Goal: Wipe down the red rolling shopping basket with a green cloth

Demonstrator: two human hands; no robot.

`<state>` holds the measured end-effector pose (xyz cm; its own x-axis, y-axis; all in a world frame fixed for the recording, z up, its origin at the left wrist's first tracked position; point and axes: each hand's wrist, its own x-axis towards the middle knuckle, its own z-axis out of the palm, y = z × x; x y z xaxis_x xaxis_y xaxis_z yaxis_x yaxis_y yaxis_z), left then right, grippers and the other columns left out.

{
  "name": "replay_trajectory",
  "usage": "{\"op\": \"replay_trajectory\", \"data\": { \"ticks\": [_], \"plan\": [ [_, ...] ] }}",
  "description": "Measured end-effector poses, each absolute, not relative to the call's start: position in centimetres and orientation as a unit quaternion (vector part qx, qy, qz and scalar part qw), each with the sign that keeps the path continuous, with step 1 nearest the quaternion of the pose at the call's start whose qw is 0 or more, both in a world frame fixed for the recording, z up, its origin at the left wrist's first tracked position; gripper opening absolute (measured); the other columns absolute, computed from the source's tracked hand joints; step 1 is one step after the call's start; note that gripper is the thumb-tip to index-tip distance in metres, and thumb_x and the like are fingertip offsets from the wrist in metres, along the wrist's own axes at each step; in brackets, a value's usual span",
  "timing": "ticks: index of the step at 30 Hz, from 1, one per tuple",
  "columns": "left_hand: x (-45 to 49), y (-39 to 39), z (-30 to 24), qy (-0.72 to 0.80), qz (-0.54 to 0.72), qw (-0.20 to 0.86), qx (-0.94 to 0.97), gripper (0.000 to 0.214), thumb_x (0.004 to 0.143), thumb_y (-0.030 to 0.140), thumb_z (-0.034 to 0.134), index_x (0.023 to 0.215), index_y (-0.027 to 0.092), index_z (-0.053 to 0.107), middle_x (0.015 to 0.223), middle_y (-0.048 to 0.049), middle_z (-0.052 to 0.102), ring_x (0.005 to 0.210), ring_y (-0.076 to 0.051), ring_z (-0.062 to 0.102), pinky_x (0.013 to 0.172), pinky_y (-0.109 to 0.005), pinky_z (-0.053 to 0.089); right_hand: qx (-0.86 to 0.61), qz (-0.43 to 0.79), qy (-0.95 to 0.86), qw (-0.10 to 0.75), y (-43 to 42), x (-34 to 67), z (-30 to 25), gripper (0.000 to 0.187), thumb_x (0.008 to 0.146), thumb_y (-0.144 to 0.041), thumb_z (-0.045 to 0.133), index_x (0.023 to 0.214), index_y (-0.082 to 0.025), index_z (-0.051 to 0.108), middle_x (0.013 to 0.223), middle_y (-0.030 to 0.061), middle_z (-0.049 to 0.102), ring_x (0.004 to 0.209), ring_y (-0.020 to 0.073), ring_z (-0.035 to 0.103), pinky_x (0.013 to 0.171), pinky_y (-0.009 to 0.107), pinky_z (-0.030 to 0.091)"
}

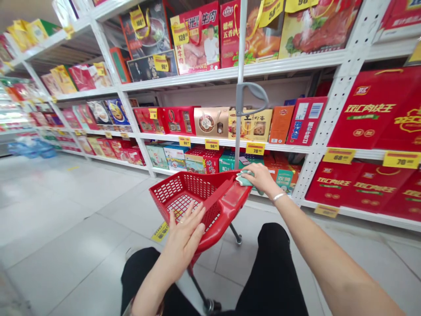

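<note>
"Centrally, which object is shown?"

"A red perforated plastic basket with a broad, smooth rim, mounted on a wheeled frame. It stands on pale grey floor tiles, between two black-trousered knees."

"And the hands?"

"The right hand, with a silver-coloured bracelet at its wrist, has its fingers closed over a pale green cloth, which lies against the far right end of the rim. The left hand is flat, fingers extended and grasping nothing, over the near left side of the basket; whether it presses down, I cannot tell."

"What obstructs the view?"

"A slender metal pole, bearing a grey plastic loop handle, rises beyond the right hand and crosses the white metal shelving. The left hand also hides part of the basket."

"And the surroundings?"

"Large red cardboard gift boxes fill the shelves at right. A yellow price tag reading 78 hangs above the right hand. Blurred blue items lie at far left."
</note>
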<state>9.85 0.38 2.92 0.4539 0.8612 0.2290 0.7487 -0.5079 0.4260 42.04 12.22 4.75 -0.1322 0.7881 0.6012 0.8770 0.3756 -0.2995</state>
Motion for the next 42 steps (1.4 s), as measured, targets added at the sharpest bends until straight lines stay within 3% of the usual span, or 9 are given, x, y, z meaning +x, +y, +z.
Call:
{"op": "replay_trajectory", "data": {
  "ticks": [3, 7, 17, 23, 29, 34, 42],
  "plan": [
    [10.3, 0.8, 2.7, 0.489, 0.217, 0.115, 0.837, 0.049, 0.102, 0.037, 0.028, 0.149, 0.031, 0.044, 0.155, -0.0059, 0.043, 0.15, -0.028, 0.025, 0.116, -0.07, 0.002, -0.542, -0.041, -0.774, 0.325, 13.4, 42.4, 4.8, 0.01, 0.089, -0.026, 0.067, 0.087, -0.02, 0.074, 0.097, 0.0075, 0.075, 0.092, 0.0203, 0.063, 0.088, 0.034, 0.042],
    [9.6, 1.7, 2.4, 0.495, 0.218, 0.088, 0.837, 0.05, 0.102, 0.038, 0.028, 0.149, 0.031, 0.044, 0.153, -0.0053, 0.046, 0.149, -0.028, 0.029, 0.117, -0.069, 0.007, -0.554, -0.021, -0.765, 0.328, 12.8, 40.7, 4.7, 0.022, 0.094, -0.029, 0.061, 0.078, -0.019, 0.072, 0.085, 0.0044, 0.073, 0.084, 0.017, 0.061, 0.081, 0.029, 0.041],
    [-0.5, 2.1, 0.5, 0.567, 0.266, 0.046, 0.778, 0.05, 0.102, 0.039, 0.023, 0.149, 0.042, 0.04, 0.156, 0.0019, 0.044, 0.148, -0.029, 0.031, 0.118, -0.067, 0.016, -0.599, -0.091, -0.716, 0.347, 6.4, 33.6, 4.7, 0.027, 0.094, -0.036, 0.059, 0.074, -0.02, 0.067, 0.079, 0.0068, 0.069, 0.08, 0.0211, 0.059, 0.074, 0.032, 0.039],
    [-5.9, 1.1, 2.5, 0.665, 0.317, 0.01, 0.676, 0.053, 0.099, 0.046, 0.03, 0.146, 0.03, 0.05, 0.142, -0.0069, 0.06, 0.136, -0.032, 0.049, 0.117, -0.059, 0.033, -0.517, -0.097, -0.747, 0.406, 0.4, 29.2, 3.5, 0.02, 0.095, -0.034, 0.058, 0.083, -0.019, 0.066, 0.081, 0.0068, 0.064, 0.081, 0.0217, 0.053, 0.076, 0.035, 0.038],
    [-0.3, 0.7, 4.9, 0.611, 0.214, -0.1, 0.755, 0.054, 0.099, 0.039, 0.027, 0.148, 0.025, 0.046, 0.15, -0.0083, 0.051, 0.147, -0.031, 0.034, 0.117, -0.069, 0.02, -0.408, -0.029, -0.807, 0.426, -3.3, 27.5, 3.6, 0.009, 0.094, -0.029, 0.062, 0.095, -0.022, 0.066, 0.09, 0.0053, 0.067, 0.087, 0.0212, 0.056, 0.081, 0.037, 0.041],
    [2.9, 1.9, 5.0, 0.589, 0.184, -0.106, 0.78, 0.055, 0.099, 0.035, 0.03, 0.152, 0.025, 0.04, 0.152, -0.008, 0.047, 0.147, -0.026, 0.034, 0.118, -0.062, 0.026, -0.409, -0.008, -0.805, 0.429, -2.5, 29.6, 4.4, 0.009, 0.093, -0.027, 0.061, 0.092, -0.022, 0.068, 0.086, 0.004, 0.069, 0.082, 0.0189, 0.06, 0.077, 0.035, 0.042],
    [4.3, 3.9, 5.2, 0.592, 0.169, -0.089, 0.783, 0.055, 0.099, 0.042, 0.033, 0.147, 0.022, 0.048, 0.152, -0.01, 0.047, 0.147, -0.029, 0.035, 0.118, -0.062, 0.025, -0.437, -0.027, -0.758, 0.483, -2.0, 31.5, 2.6, 0.01, 0.094, -0.025, 0.059, 0.096, -0.021, 0.068, 0.087, 0.0056, 0.069, 0.082, 0.021, 0.059, 0.076, 0.036, 0.045]
  ]
}}
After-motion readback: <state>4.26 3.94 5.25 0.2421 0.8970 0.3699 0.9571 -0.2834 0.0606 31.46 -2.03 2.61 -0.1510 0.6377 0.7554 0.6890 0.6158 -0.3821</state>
